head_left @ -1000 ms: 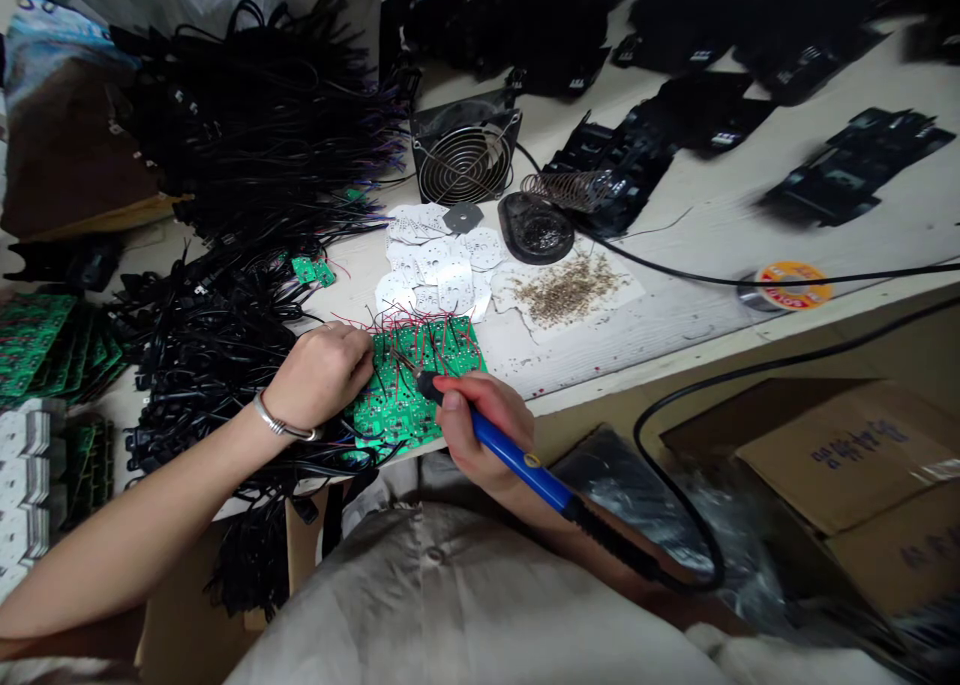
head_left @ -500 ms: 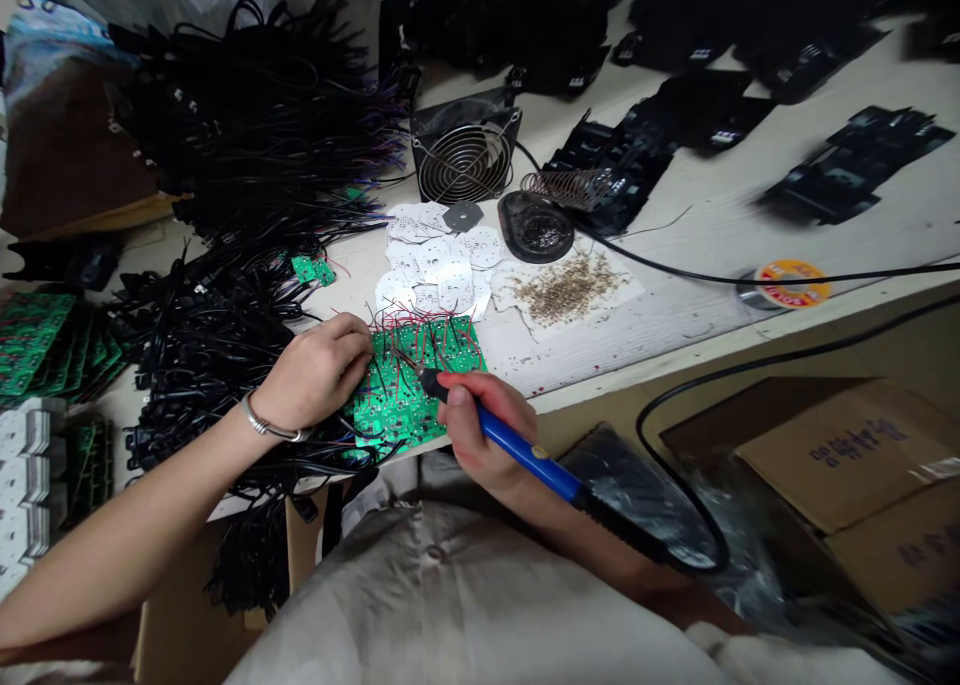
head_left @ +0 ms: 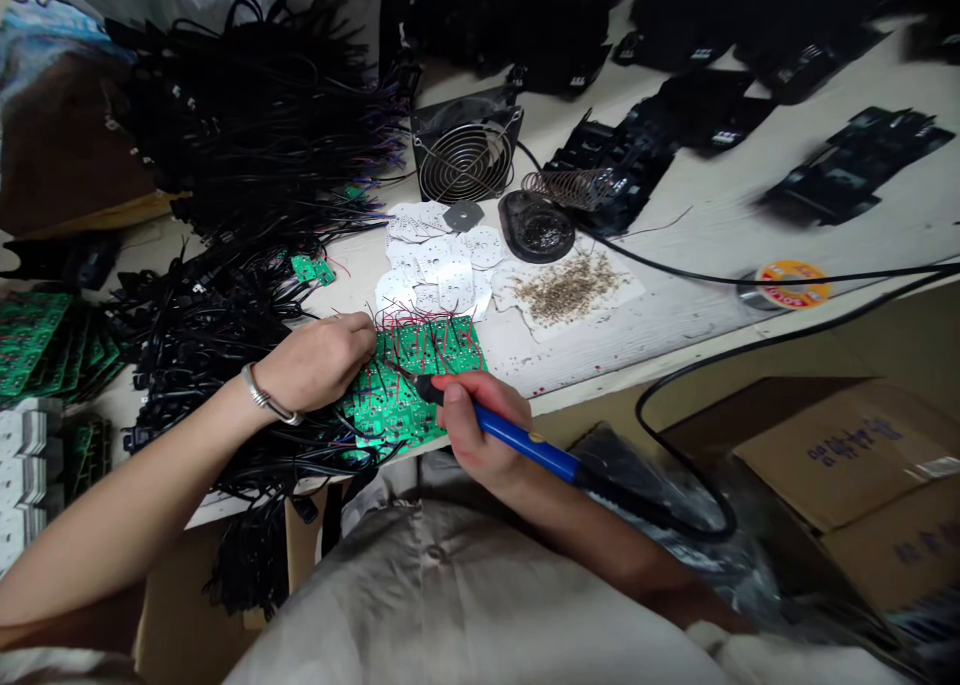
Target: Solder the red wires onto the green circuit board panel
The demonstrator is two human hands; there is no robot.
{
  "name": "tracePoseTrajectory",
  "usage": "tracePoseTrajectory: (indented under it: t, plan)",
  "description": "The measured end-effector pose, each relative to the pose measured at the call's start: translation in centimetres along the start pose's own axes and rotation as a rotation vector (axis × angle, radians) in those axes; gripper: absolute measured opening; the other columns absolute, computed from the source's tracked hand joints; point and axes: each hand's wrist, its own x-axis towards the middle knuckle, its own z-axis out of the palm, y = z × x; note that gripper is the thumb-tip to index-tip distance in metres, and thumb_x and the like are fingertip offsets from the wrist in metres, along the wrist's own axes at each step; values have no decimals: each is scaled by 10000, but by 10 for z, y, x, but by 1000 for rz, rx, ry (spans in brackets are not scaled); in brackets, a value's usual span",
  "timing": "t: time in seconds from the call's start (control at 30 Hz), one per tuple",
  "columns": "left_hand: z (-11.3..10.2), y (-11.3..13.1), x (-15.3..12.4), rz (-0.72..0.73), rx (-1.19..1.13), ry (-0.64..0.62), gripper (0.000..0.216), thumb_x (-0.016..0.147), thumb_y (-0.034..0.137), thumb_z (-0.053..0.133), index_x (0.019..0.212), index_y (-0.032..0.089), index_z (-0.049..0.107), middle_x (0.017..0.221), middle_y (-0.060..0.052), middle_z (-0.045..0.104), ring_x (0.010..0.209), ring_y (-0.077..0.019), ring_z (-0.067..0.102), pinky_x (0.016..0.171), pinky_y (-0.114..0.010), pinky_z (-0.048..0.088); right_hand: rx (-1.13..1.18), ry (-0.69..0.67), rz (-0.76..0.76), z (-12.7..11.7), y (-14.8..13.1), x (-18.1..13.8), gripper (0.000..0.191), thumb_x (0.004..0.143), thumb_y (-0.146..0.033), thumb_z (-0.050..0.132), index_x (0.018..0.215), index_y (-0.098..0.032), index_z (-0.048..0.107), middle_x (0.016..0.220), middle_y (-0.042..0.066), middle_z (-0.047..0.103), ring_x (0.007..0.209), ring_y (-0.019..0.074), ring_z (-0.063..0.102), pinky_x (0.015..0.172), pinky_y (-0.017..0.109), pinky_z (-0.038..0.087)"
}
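Note:
In my right hand (head_left: 484, 420) is a blue soldering iron (head_left: 529, 447), held like a pen with its tip pointing up and left over a green circuit board panel (head_left: 405, 410). Thin red and black wires (head_left: 427, 340) stand up from the panel's far half. My left hand (head_left: 330, 355) is closed at the panel's left edge, its fingertips pinched close to the iron's tip. What those fingers hold is too small and hidden to make out. Black cables (head_left: 217, 375) are heaped beside and under my left wrist.
Behind the panel lie white round-edged boards (head_left: 439, 265), a small fan (head_left: 466, 150) and an iron stand with a coil (head_left: 574, 190). Solder scraps (head_left: 566, 287) lie on paper. A solder spool (head_left: 791, 283) sits near the front edge. Green boards (head_left: 34, 340) are stacked left; cartons (head_left: 847, 455) stand below.
The soldering iron's tip has moved a little left across the panel, closer to my left fingers. My left hand has shifted only slightly, and the iron's cord has swung a bit.

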Motion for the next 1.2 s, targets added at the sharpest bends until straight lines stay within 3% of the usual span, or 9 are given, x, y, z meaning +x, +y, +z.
tracePoseTrajectory:
  t: [0.2,0.47,0.83,1.03,1.2]
  plan:
    - [-6,-2,5,20,-2,-83,265,919,118,343,890,124,606,968,-113,607,812,-202,620,744,-318,519,-13,-38,-27,0,1,-1,150,889,-216,502,794,-226,619,568,-45,669,499,119,636,573,226,533]
    - [-10,-8,10,98,-64,-83,230,880,91,377,776,152,573,905,-86,606,746,-172,592,701,-277,488,-20,-3,-114,3,3,-1,139,885,-182,512,791,-232,602,658,-40,719,560,112,668,591,214,543]
    - [-10,-12,14,132,-111,-95,244,898,105,370,766,155,569,897,-77,614,732,-161,582,690,-268,466,-23,7,-161,4,4,-1,129,893,-180,520,809,-233,603,687,-40,731,562,103,663,602,208,544]
    - [-9,-14,15,136,-119,-99,256,921,131,367,785,154,583,906,-69,621,742,-154,586,690,-256,456,-21,-1,-125,3,3,0,128,902,-201,520,822,-228,617,679,-37,725,556,105,662,587,212,543]
    - [-9,-14,15,150,-122,-103,266,923,138,357,770,156,574,897,-69,617,740,-154,584,695,-260,458,5,27,-5,-2,4,-9,142,925,-267,511,867,-227,633,588,-43,662,463,112,607,530,240,530]
